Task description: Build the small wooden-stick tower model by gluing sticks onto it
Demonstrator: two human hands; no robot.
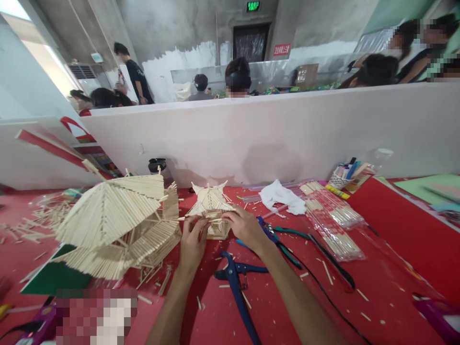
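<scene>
A small pavilion model (209, 198) made of thin wooden sticks, with a pointed, flared roof, stands on the red table in front of me. My left hand (194, 235) is at its near left side, with thumb and fingers pinched together. From the right, my right hand (244, 226) reaches the same side, its fingers closed too. A short pale wooden stick (216, 220) spans between my fingertips, against the model's front below the roof. The fingers partly cover its ends. A larger stick pavilion (115, 211) with a layered roof stands left of my hands.
Blue-handled cutters (235, 282) lie between my forearms. Pliers (293, 230) and a black cable are to the right. Beyond are a white tissue (282, 197), bagged sticks (332, 220) and a pen cup (339, 177). A white partition (287, 134) borders the table; several people are behind it.
</scene>
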